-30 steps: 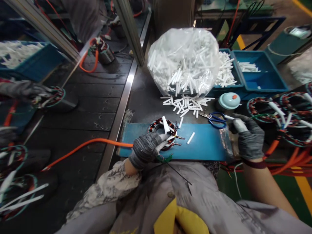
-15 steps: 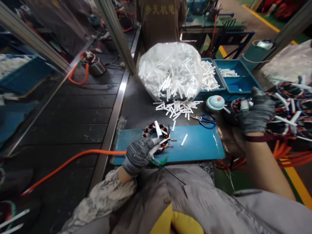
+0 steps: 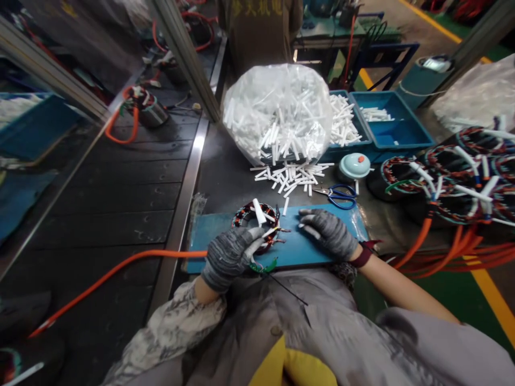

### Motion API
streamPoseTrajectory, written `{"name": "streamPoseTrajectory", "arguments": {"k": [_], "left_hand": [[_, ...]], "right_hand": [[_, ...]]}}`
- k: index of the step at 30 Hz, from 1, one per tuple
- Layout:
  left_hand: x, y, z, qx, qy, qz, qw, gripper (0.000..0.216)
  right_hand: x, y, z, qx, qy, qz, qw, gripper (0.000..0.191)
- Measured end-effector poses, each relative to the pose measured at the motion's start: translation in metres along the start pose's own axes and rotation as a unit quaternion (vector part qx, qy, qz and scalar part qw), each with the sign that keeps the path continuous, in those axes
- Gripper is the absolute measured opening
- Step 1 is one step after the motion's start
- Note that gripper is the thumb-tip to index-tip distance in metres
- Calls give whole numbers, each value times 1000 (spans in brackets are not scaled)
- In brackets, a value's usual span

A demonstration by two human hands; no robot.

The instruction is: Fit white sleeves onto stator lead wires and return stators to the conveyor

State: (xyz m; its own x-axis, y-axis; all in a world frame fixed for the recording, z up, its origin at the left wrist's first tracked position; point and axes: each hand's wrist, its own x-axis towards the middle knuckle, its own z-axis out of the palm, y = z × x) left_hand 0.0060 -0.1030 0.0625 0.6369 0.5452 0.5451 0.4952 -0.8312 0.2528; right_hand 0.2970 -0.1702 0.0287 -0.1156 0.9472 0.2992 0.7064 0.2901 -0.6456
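A stator (image 3: 257,213) with copper windings and a white sleeve standing out of it lies on a blue mat (image 3: 213,230). My left hand (image 3: 230,253), in a grey glove, is closed on the stator's wire leads at its near edge. An orange cable (image 3: 132,262) runs left from there. My right hand (image 3: 328,230), also gloved, lies on the mat just right of the stator. Its fingers are stretched out flat over the spot where a loose white sleeve lay. The sleeve is mostly hidden under them.
A clear bag of white sleeves (image 3: 277,112) stands behind the mat, with a loose pile (image 3: 289,177), blue scissors (image 3: 338,195) and a teal round lid (image 3: 354,165) before it. Blue bins (image 3: 398,131) and several wired stators (image 3: 454,182) are at right. A conveyor (image 3: 132,182) is at left. Another person (image 3: 257,27) stands behind.
My right hand came back from the stators at far right, let go of the white thing it held, and now lies on the mat over the loose sleeve. The left hand stayed put.
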Motion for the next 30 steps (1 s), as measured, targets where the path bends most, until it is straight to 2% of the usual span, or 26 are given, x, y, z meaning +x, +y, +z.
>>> {"name": "streamPoseTrajectory", "arguments": {"k": [2,4,7,12,15,17,19,21,23,26,28,30], "left_hand": [[0,1,1,-3,-4,-3,1000,25],[-1,1,2,0,-21,-17,1000,24],[-4,0,4,3,-49,-35,998,25],[-3,0,5,-8,-15,4,1000,26],[-2,1,5,16,-2,15,1000,27],[-2,2,5,40,15,29,999,27],[-2,3,6,55,26,43,997,25],[-2,3,6,56,28,45,997,25],[-1,2,7,49,29,34,998,26],[1,2,5,37,24,25,999,26],[3,2,3,35,12,35,999,25],[8,1,2,24,-5,33,999,24]], "right_hand": [[-3,-15,-6,68,70,93,991,22],[-5,-29,-9,123,92,146,977,23],[-4,-43,-7,167,91,150,970,19],[1,-52,1,183,87,148,968,16],[-1,-56,3,159,85,112,977,16],[-1,-56,3,117,72,52,989,18],[2,-55,3,33,57,-37,997,22],[9,-54,4,-77,44,-116,989,26],[19,-54,7,-162,21,-148,976,27],[35,-57,8,-171,-40,-102,979,32],[42,-58,6,-103,-71,-35,992,36],[45,-56,5,23,-97,47,994,36]]}}
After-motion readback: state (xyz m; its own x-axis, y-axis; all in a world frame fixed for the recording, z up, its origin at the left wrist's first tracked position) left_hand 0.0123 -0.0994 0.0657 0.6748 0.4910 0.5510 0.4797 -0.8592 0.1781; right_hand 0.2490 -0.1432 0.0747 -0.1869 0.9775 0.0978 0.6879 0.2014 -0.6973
